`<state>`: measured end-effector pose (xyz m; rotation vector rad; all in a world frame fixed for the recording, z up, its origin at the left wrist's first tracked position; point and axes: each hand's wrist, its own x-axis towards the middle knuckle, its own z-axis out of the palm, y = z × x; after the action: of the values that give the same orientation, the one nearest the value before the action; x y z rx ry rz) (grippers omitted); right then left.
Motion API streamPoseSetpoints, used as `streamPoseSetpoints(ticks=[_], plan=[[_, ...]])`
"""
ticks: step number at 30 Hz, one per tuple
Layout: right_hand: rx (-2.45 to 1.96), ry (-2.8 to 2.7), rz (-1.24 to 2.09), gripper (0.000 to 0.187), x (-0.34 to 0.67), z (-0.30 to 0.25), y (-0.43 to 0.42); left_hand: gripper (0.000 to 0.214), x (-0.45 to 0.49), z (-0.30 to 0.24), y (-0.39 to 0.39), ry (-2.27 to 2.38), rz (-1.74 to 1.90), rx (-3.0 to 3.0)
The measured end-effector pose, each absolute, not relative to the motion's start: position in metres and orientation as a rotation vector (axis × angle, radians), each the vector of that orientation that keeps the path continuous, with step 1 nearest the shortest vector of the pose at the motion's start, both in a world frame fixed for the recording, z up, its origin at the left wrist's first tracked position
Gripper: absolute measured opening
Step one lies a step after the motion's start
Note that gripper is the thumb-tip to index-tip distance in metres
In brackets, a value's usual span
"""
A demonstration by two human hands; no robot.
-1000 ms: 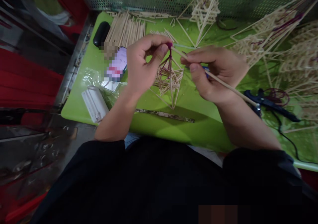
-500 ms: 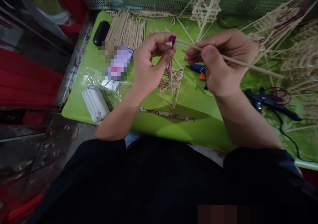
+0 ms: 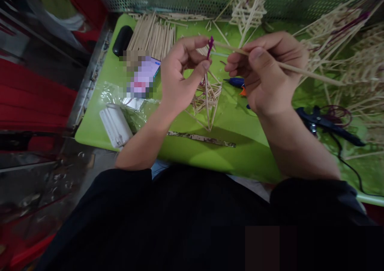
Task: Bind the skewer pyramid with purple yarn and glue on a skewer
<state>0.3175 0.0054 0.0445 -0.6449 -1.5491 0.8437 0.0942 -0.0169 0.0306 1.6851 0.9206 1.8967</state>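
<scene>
A short purple cord [image 3: 209, 50] stands between the thumb and fingers of my left hand [image 3: 180, 75], which grips its lower part. Below that hand, a small frame of thin wooden sticks [image 3: 208, 99] hangs or rests over the green table; whether the cord joins it is hard to see. My right hand [image 3: 271, 77] pinches a long round wooden stick [image 3: 313, 73] between thumb and fingers. The stick's left tip meets the top of the cord. Behind the right hand, a blue glue gun [image 3: 235, 81] with an orange trigger is partly hidden.
On the green table [image 3: 186, 155] lie a bundle of wooden sticks [image 3: 153, 37], a phone [image 3: 145, 75], a black case [image 3: 123, 40], a white power strip or box [image 3: 115, 125], a patterned strip [image 3: 201, 138] and dark pliers [image 3: 330, 125]. Stick structures [image 3: 357, 69] crowd the right side.
My right hand has shifted slightly up with the stick, and its tip has risen. The purple cord now stands taller and straighter. My left hand has barely moved.
</scene>
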Motion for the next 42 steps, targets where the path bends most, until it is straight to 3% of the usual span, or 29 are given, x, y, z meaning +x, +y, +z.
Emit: streamPoseSetpoints(ticks=[6,10,17,21,24,30,35,39,42], plan=[[-0.578,-1.543,0.93,0.025,0.312,0.053,-0.009,0.042,0.098,0.034,-0.022,0.851,1.96,1.65],[-0.63,-1.537,0.924,0.038,0.312,0.054,-0.01,0.041,0.1,0.037,-0.021,0.873,1.964,1.574],[-0.513,-1.369,0.964,0.044,0.3,0.052,-0.005,0.04,0.1,0.037,-0.023,0.878,1.948,1.618],[-0.544,-1.405,0.991,0.051,0.299,0.048,0.004,0.05,0.099,0.04,-0.027,0.984,1.938,1.652],[-0.453,-1.394,0.951,0.044,0.295,0.043,0.009,0.054,0.101,0.041,-0.028,1.01,1.943,1.654],[-0.352,-1.393,0.887,0.031,0.293,0.039,0.0,0.032,0.1,0.042,-0.027,0.839,1.966,1.673],[-0.427,-1.443,0.89,0.03,0.3,0.04,-0.003,0.05,0.096,0.044,-0.029,0.967,1.879,1.735],[-0.507,-1.389,0.889,0.044,0.296,0.041,-0.002,0.054,0.097,0.044,-0.028,1.0,1.869,1.734],[-0.465,-1.391,0.897,0.04,0.294,0.041,0.0,0.057,0.098,0.041,-0.024,1.016,1.842,1.772]])
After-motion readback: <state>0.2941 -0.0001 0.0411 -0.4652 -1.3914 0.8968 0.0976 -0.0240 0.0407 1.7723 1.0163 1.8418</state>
